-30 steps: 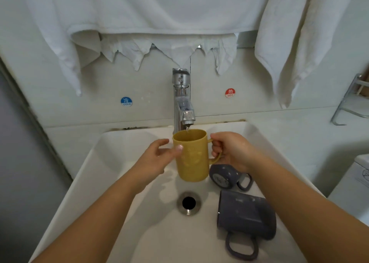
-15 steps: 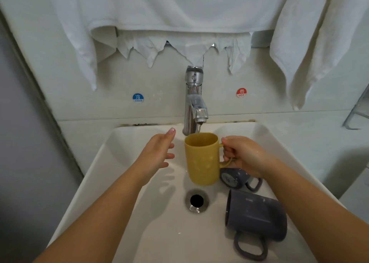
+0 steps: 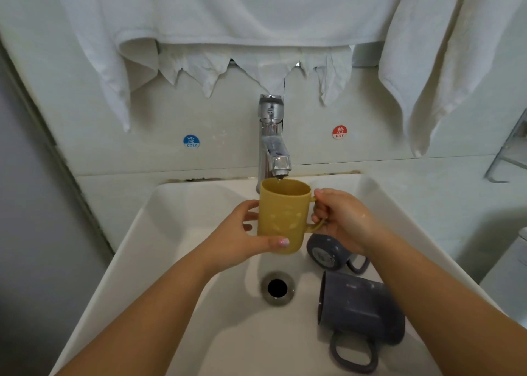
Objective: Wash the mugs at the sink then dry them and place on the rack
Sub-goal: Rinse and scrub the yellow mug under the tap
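The yellow mug [image 3: 282,216] is being held upright directly under the faucet [image 3: 273,144] spout, w/ a thin trickle being caught at the back of its rim. Its handle is being gripped by the right hand [image 3: 340,221], fingers curled thru the loop; its lower body is being cupped by the left hand [image 3: 242,237], thumb wrapped across the front near the base.

Two grey mugs are being left on their sides in the sink [image 3: 176,247]: the small grey mug [image 3: 328,251] just right of and below the faucet, partly hidden behind the right wrist; the large grey mug [image 3: 360,314] further toward the viewer, right of the drain [image 3: 277,287].

Step in hand, prob.: rinsing/filling. For a good job, the mouth should be kept centred under the spout, the mug kept level while filling, then swirled & rubbed inside by the left fingers. Flow looks weak, so more tap opening is likely being called for. Wet grip = slip risk, so the handle hold should be kept firm.

White towels [image 3: 256,13] are hanging above the faucet, for drying later.
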